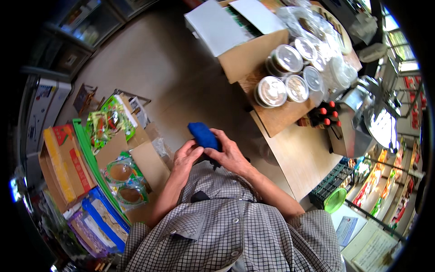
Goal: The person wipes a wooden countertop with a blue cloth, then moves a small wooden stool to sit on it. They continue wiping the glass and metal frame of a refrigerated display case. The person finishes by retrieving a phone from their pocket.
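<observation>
A blue cloth bundle (203, 135), folded or rolled up, is held in front of my waist. My right hand (228, 151) wraps around its right side, with the thumb across the near end. On the other side, my left hand (188, 154) touches the lower left of the bundle with thumb and fingertips. Something dark shows beneath the hands by my checked shirt (217, 234), too hidden to name.
Lidded clear plastic tubs (272, 91) crowd a wooden table (275, 119) at the right, beside an opened cardboard box (251, 51). Red-capped bottles (323, 115) stand near a metal machine (350, 115). Packaged food (120, 171) fills cartons at the left. A small wooden stool (85, 98) stands beyond.
</observation>
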A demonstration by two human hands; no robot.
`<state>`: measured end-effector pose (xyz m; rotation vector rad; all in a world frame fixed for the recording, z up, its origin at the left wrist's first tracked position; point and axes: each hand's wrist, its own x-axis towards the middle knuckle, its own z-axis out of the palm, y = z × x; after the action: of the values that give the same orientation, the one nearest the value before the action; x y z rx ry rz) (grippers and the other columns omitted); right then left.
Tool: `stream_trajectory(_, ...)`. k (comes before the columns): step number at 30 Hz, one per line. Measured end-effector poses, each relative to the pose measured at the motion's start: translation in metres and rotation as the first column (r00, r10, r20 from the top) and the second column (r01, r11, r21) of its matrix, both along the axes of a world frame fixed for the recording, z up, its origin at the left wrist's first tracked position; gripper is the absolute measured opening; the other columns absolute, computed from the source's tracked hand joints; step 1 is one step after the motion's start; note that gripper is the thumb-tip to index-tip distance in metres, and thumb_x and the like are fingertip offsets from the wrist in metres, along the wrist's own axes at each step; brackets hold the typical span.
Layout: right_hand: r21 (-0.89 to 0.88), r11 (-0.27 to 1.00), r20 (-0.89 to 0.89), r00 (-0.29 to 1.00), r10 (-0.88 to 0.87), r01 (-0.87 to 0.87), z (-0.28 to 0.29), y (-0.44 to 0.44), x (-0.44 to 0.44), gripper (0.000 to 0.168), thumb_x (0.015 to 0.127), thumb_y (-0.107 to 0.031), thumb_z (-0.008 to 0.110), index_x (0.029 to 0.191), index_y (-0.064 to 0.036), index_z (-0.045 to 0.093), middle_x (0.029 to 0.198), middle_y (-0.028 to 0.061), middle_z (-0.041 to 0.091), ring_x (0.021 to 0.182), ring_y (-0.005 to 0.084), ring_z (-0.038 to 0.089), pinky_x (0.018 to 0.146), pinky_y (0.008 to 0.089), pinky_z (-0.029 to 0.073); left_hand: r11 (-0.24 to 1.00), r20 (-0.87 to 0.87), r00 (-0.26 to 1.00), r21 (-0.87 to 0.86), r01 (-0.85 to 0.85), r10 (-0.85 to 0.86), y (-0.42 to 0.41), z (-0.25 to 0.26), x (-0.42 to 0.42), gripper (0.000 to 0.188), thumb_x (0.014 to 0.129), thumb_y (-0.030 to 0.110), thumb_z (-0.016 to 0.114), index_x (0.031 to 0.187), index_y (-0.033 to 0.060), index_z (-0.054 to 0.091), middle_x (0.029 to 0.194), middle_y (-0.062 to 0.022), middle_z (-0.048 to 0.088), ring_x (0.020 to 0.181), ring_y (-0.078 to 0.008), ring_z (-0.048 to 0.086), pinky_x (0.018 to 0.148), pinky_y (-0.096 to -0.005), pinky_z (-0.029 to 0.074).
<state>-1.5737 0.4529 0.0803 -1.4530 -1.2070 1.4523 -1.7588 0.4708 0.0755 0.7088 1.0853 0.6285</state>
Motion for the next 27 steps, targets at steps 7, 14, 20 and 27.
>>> stream_trajectory(7, -0.152, 0.987, 0.074, 0.995, 0.067, -0.055, -0.002, 0.012, 0.0, 0.052, 0.092, -0.013, 0.07, 0.138, -0.003, 0.048, 0.114, 0.0104, 0.061, 0.102, 0.0164, 0.058, 0.089, 0.0305, 0.049, 0.996, 0.074, 0.995, -0.058, 0.065, -0.061, 0.008, -0.022, -0.031, 0.034, 0.099, 0.019, 0.062, 0.128, 0.0017, 0.059, 0.122, -0.0096, 0.063, 0.114, -0.0172, 0.06, 0.099, -0.0331, 0.049)
stream_trajectory(14, -0.055, 0.994, 0.449, 0.887, 0.112, -0.097, -0.024, 0.026, 0.018, 0.05, 0.087, -0.014, 0.067, 0.134, -0.009, 0.052, 0.117, 0.0207, 0.066, 0.104, 0.0412, 0.065, 0.087, 0.0447, 0.053, 0.997, 0.009, 0.998, -0.017, -0.07, 0.07, 0.008, -0.025, -0.083, 0.034, 0.101, 0.023, 0.06, 0.128, 0.0032, 0.059, 0.128, -0.0094, 0.061, 0.122, -0.017, 0.057, 0.1, -0.034, 0.048)
stream_trajectory(20, -0.121, 0.976, 0.692, 0.689, 0.215, -0.183, -0.077, 0.004, 0.065, 0.05, 0.084, -0.014, 0.068, 0.131, -0.011, 0.052, 0.116, 0.0165, 0.066, 0.107, 0.0398, 0.063, 0.087, 0.047, 0.051, 0.964, -0.047, 0.965, -0.052, -0.26, 0.258, -0.009, -0.03, -0.124, 0.034, 0.1, 0.019, 0.06, 0.129, 0.0012, 0.057, 0.127, -0.0126, 0.063, 0.12, -0.0209, 0.06, 0.1, -0.0366, 0.05)
stream_trajectory(27, -0.254, 0.965, 0.692, 0.686, 0.225, -0.06, -0.072, -0.009, 0.075, 0.051, 0.084, -0.017, 0.068, 0.132, -0.01, 0.052, 0.116, 0.0169, 0.066, 0.105, 0.0384, 0.064, 0.088, 0.046, 0.051, 0.929, -0.065, 0.932, -0.075, -0.361, 0.357, -0.011, -0.047, -0.143, 0.033, 0.1, 0.018, 0.06, 0.127, 0.0, 0.057, 0.124, -0.0133, 0.064, 0.119, -0.0233, 0.06, 0.099, -0.0375, 0.05)
